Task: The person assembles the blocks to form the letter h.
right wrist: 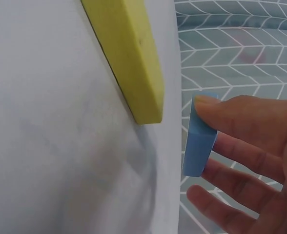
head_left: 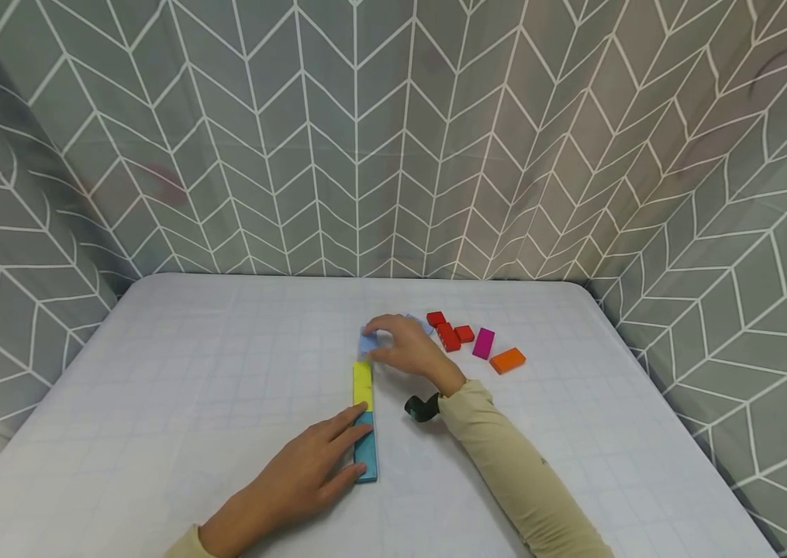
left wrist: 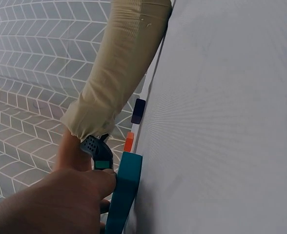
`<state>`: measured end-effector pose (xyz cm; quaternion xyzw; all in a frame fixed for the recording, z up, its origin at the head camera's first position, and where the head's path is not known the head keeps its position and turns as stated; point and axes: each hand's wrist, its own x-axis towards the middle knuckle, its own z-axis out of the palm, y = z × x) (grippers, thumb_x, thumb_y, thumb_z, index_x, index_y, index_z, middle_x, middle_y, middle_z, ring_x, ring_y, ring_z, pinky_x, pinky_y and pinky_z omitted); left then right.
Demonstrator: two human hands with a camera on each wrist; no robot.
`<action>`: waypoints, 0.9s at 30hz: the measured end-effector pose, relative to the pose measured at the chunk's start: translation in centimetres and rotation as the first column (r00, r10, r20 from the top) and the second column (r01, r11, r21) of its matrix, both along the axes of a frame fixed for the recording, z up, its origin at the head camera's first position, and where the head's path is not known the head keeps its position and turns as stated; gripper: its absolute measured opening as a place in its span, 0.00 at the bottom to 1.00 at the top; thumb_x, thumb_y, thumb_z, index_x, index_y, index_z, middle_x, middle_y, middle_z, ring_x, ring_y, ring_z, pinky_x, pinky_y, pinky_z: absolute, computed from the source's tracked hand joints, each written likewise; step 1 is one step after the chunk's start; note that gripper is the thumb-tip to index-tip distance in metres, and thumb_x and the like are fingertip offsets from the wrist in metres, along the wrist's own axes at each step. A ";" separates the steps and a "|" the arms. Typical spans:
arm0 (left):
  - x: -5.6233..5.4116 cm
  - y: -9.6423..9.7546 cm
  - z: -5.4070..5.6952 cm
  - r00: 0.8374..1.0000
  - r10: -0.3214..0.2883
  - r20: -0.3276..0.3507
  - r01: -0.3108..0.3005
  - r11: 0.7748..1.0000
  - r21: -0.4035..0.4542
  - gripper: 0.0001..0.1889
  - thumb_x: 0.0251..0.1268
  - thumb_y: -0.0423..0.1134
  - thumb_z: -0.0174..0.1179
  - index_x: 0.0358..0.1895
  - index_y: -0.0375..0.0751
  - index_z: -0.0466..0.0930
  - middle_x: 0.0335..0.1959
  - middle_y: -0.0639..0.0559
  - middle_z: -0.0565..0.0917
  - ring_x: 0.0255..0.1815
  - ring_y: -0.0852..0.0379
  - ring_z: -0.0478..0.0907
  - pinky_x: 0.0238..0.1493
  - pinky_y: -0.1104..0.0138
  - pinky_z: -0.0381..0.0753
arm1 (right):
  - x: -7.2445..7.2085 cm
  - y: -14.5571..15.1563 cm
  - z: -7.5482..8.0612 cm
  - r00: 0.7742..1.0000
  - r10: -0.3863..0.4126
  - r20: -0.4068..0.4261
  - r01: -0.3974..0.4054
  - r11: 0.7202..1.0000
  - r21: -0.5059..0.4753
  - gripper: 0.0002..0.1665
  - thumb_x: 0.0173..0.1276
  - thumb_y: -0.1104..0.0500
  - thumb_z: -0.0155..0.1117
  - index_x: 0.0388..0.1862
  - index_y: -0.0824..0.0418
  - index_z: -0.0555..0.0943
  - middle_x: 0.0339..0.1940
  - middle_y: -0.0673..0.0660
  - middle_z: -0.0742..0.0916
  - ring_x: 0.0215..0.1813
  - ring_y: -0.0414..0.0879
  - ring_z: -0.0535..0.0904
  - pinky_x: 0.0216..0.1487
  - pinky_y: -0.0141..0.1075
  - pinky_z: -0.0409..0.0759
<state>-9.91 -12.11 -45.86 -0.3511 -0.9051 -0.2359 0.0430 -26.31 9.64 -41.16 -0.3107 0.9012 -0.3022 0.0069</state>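
My right hand (head_left: pixel 403 345) pinches a light blue block (right wrist: pixel 200 139) between thumb and fingers. In the right wrist view that block appears off the table, a short gap from the end of a yellow block (right wrist: pixel 133 63). The yellow block (head_left: pixel 362 384) and a longer teal block (head_left: pixel 366 453) lie end to end in a line pointing away from me. My left hand (head_left: pixel 309 465) rests along the left side of this line, its straight fingers touching the teal block and the joint with the yellow one. Up close, the left thumb presses the teal block (left wrist: pixel 125 190).
Right of my right hand lie several small red blocks (head_left: pixel 448 337), a magenta block (head_left: pixel 483 343) and an orange block (head_left: pixel 508 360). Another light blue block (head_left: pixel 421 322) is partly hidden behind the hand. A dark device (head_left: pixel 422 408) sits at the right wrist. Patterned curtains (head_left: pixel 379 155) surround the white table (head_left: pixel 226 349).
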 end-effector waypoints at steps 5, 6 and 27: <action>0.0 0.0 0.0 0.999 0.007 0.031 -0.007 1.000 -0.006 0.29 0.81 0.58 0.53 0.75 0.47 0.72 0.81 0.49 0.63 0.74 0.50 0.68 0.67 0.51 0.76 | -0.2 -0.5 -0.3 1.000 0.015 0.026 -0.015 1.000 0.003 0.20 0.69 0.61 0.75 0.59 0.60 0.85 0.63 0.56 0.85 0.69 0.53 0.76 0.71 0.47 0.72; 0.0 0.0 0.0 0.999 0.010 0.037 -0.009 1.000 -0.009 0.29 0.81 0.58 0.53 0.75 0.47 0.72 0.81 0.49 0.63 0.74 0.51 0.68 0.67 0.51 0.76 | -0.2 -0.5 -0.3 0.999 0.016 0.028 -0.016 1.000 0.008 0.20 0.69 0.61 0.74 0.59 0.60 0.85 0.63 0.56 0.85 0.69 0.52 0.76 0.71 0.47 0.72; -0.1 0.0 0.0 1.000 -0.005 -0.001 0.005 1.000 0.001 0.28 0.80 0.56 0.55 0.74 0.46 0.73 0.80 0.48 0.63 0.73 0.51 0.69 0.67 0.52 0.76 | -0.6 -1.3 -1.2 0.997 0.005 0.075 -0.005 1.000 0.009 0.20 0.68 0.60 0.75 0.58 0.59 0.86 0.62 0.55 0.85 0.67 0.51 0.77 0.69 0.46 0.74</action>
